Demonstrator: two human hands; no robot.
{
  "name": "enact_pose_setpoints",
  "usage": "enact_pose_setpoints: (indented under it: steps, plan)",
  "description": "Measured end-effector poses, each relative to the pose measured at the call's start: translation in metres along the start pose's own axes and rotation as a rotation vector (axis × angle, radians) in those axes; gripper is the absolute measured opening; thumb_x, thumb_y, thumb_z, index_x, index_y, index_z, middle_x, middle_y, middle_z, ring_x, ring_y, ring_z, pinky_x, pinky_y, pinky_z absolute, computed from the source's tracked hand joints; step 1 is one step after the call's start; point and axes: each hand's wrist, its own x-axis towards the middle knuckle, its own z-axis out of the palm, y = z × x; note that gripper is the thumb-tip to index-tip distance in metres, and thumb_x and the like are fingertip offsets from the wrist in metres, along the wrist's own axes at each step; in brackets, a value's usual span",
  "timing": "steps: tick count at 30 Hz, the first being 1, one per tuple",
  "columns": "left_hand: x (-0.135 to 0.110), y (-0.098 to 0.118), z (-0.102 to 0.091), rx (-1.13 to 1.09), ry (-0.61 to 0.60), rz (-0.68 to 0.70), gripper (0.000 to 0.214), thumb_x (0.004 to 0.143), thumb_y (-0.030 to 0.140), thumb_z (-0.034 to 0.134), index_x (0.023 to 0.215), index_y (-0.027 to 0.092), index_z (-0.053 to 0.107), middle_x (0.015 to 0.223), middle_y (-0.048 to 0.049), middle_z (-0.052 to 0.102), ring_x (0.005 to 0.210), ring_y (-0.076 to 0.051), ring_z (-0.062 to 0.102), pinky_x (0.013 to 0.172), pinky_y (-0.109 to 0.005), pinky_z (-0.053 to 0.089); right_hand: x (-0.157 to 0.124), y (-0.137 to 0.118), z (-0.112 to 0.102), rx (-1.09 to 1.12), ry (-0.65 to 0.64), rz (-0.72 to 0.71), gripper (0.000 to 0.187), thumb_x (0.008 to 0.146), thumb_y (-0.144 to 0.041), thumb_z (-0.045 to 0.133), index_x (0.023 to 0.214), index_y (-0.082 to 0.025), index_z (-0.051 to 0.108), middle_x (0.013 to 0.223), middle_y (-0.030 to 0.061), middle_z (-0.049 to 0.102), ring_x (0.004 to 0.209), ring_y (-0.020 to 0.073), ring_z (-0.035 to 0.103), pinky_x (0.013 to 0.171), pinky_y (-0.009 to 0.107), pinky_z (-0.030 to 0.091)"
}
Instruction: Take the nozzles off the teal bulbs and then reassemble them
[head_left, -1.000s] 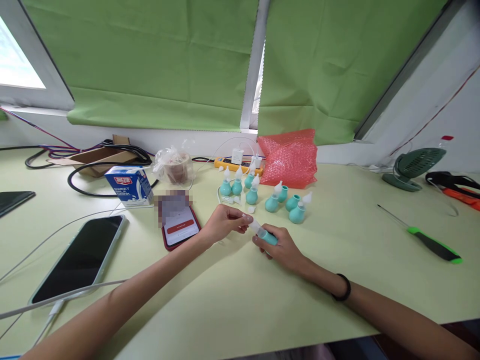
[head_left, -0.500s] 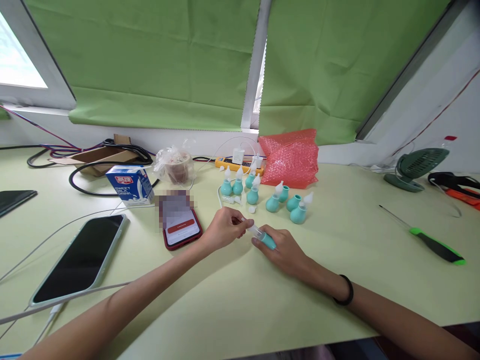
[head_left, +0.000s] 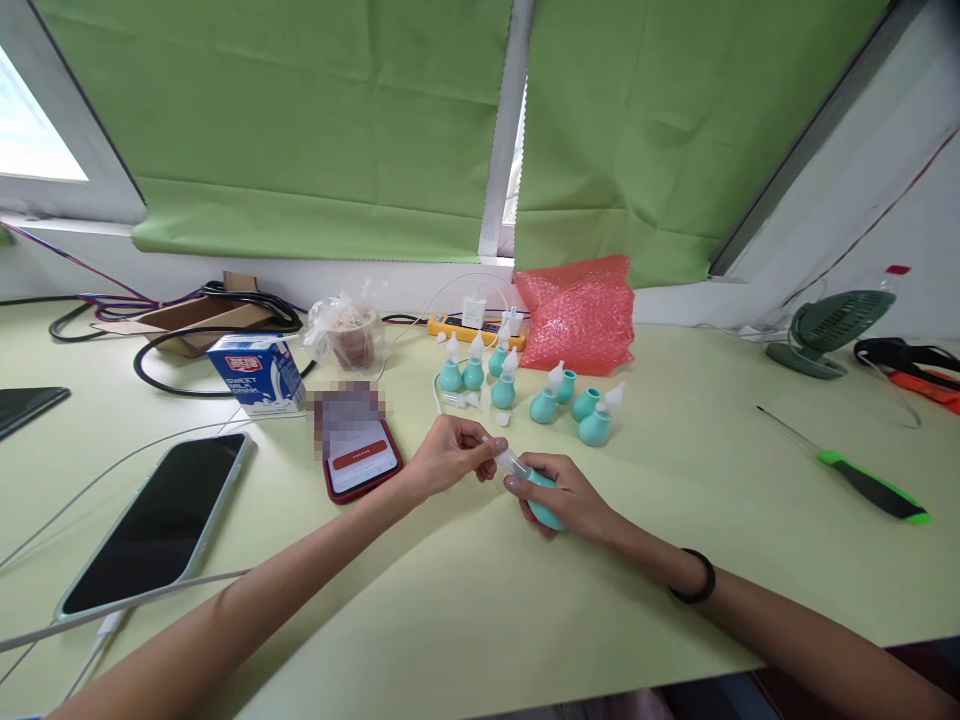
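Note:
My right hand (head_left: 571, 495) is wrapped round a teal rubber bulb (head_left: 545, 510) just above the pale green table (head_left: 480, 600). My left hand (head_left: 452, 452) pinches the clear nozzle tip (head_left: 510, 461) that sticks out of that bulb. Both hands meet at the middle of the table. Behind them stand several more teal bulbs with white tips (head_left: 504, 388), and a few loose clear tips (head_left: 465, 400) lie beside them.
A red phone (head_left: 360, 462) lies just left of my left hand, and a larger dark phone (head_left: 161, 520) with cables sits further left. A milk carton (head_left: 259, 372), a bagged cup (head_left: 349, 335), pink bubble wrap (head_left: 581, 315), a green-handled screwdriver (head_left: 862, 485) and a small fan (head_left: 829, 330) surround the work area.
My right hand has turned and lifted so more of the teal bulb shows under the fingers. My left hand stays pinched on the nozzle tip.

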Motion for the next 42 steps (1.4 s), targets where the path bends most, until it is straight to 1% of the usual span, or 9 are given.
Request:
enact_pose_setpoints:
  steps: [10, 17, 21, 23, 26, 30, 33, 37, 42]
  plan:
    - [0.001, -0.004, 0.000, -0.011, -0.042, 0.025, 0.030, 0.063, 0.036, 0.062, 0.054, 0.009, 0.055, 0.045, -0.0004, 0.053, 0.042, -0.007, 0.047, 0.043, -0.018, 0.036, 0.000, -0.001, -0.002, -0.019, -0.042, 0.002, 0.027, 0.074, -0.043, 0.049, 0.075, -0.016, 0.052, 0.043, -0.0055, 0.045, 0.030, 0.0061, 0.038, 0.029, 0.017, 0.032]
    - [-0.001, -0.008, 0.005, 0.012, 0.079, 0.130, 0.029, 0.067, 0.037, 0.060, 0.060, 0.009, 0.060, 0.048, -0.0008, 0.053, 0.047, -0.008, 0.047, 0.047, -0.019, 0.038, 0.002, -0.002, -0.005, -0.102, -0.002, -0.153, 0.025, 0.076, -0.042, 0.047, 0.084, -0.018, 0.049, 0.054, -0.0040, 0.049, 0.036, 0.0066, 0.042, 0.036, 0.019, 0.036]
    - [0.000, -0.004, -0.004, 0.009, 0.141, 0.182, 0.041, 0.077, 0.043, 0.043, 0.071, 0.007, 0.063, 0.061, -0.0061, 0.059, 0.058, -0.012, 0.053, 0.057, -0.024, 0.043, 0.003, -0.005, -0.010, -0.185, 0.086, -0.295, 0.022, 0.078, -0.038, 0.047, 0.076, -0.017, 0.052, 0.064, 0.0002, 0.053, 0.054, 0.0105, 0.051, 0.053, 0.023, 0.043]
    - [0.002, 0.000, -0.012, 0.136, 0.221, 0.192, 0.047, 0.081, 0.043, 0.032, 0.081, 0.007, 0.062, 0.067, -0.0078, 0.060, 0.060, -0.014, 0.054, 0.058, -0.026, 0.044, 0.004, -0.006, -0.014, -0.217, 0.183, -0.354, 0.021, 0.077, -0.036, 0.049, 0.073, -0.016, 0.053, 0.067, 0.0016, 0.055, 0.064, 0.0133, 0.053, 0.061, 0.025, 0.043]
    - [0.004, 0.006, -0.021, 0.734, 0.292, 0.243, 0.040, 0.080, 0.038, 0.034, 0.082, 0.010, 0.063, 0.070, -0.0082, 0.061, 0.068, -0.018, 0.054, 0.060, -0.028, 0.043, 0.007, -0.010, -0.021, -0.165, 0.319, -0.415, 0.018, 0.073, -0.034, 0.055, 0.075, -0.017, 0.056, 0.072, 0.0023, 0.056, 0.070, 0.0159, 0.054, 0.065, 0.027, 0.044]
    - [0.003, 0.003, -0.020, 1.469, 0.198, 0.166, 0.027, 0.074, 0.032, 0.045, 0.080, 0.013, 0.063, 0.074, -0.0111, 0.060, 0.079, -0.026, 0.053, 0.060, -0.033, 0.042, 0.009, -0.024, -0.030, -0.076, 0.415, -0.500, 0.014, 0.068, -0.030, 0.060, 0.072, -0.017, 0.060, 0.070, 0.0019, 0.059, 0.070, 0.0167, 0.055, 0.067, 0.029, 0.045]
    - [0.002, -0.005, -0.016, 1.591, 0.069, 0.064, 0.021, 0.073, 0.027, 0.047, 0.077, 0.012, 0.062, 0.075, -0.0128, 0.060, 0.077, -0.027, 0.054, 0.056, -0.032, 0.043, 0.008, -0.048, -0.044, -0.083, 0.475, -0.587, 0.011, 0.066, -0.028, 0.063, 0.071, -0.018, 0.062, 0.069, 0.0014, 0.061, 0.067, 0.0164, 0.056, 0.063, 0.030, 0.047]
    - [0.002, -0.012, -0.014, 1.582, 0.007, 0.092, 0.019, 0.073, 0.016, 0.045, 0.083, 0.013, 0.060, 0.078, -0.0119, 0.060, 0.078, -0.026, 0.055, 0.058, -0.032, 0.042, 0.012, -0.091, -0.073, -0.251, 0.462, -0.689, 0.009, 0.063, -0.028, 0.065, 0.067, -0.020, 0.064, 0.066, -0.0002, 0.062, 0.064, 0.0150, 0.057, 0.058, 0.028, 0.048]
    - [0.001, -0.012, -0.011, 1.510, -0.037, 0.133, 0.028, 0.077, 0.020, 0.042, 0.102, 0.021, 0.054, 0.085, -0.0070, 0.060, 0.079, -0.022, 0.057, 0.057, -0.028, 0.042, 0.052, -0.118, -0.112, -0.482, 0.445, -0.645, 0.014, 0.060, -0.023, 0.066, 0.071, -0.017, 0.063, 0.067, 0.0012, 0.062, 0.061, 0.0140, 0.057, 0.056, 0.027, 0.048]
